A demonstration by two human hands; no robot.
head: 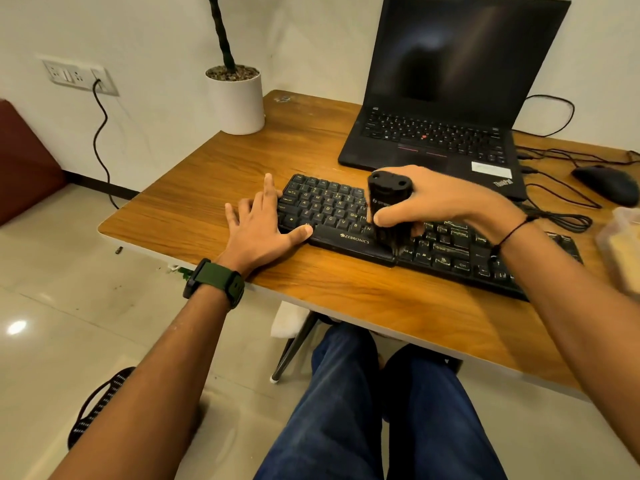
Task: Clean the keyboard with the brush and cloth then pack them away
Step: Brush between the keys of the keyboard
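Blue-jeaned legs (398, 410) fill the bottom of the view, tucked under the near edge of a wooden table (346, 289). Both forearms reach up over that edge. On the left wrist sits a watch (214, 284) with a dark green strap, and the left hand (258, 225) lies flat on the table with its fingers straight and spread, holding nothing; its thumb and forefinger touch the left end of the black keyboard (329, 213). The right hand (440, 199), with a thin black thread round its wrist, grips a stubby black brush (389, 206) upright, fingers and thumb curled round its body. The brush's lower end meets the keyboard near the middle of its front edge, by the space bar (the bristles themselves are blurred).

The keyboard lies slantwise across the table, its right half partly hidden by the right forearm. Behind it stands an open black laptop (446, 98) with a dark screen. A black mouse (604, 183) sits to the right, with loose black cables (557, 209) between it and the keyboard. At the right edge a clear container (621, 244) holds something yellowish; what it is I cannot tell. A white plant pot (235, 102) stands at the table's far left corner. On the wall to the left is a socket plate (79, 77) with a black cord hanging from it.
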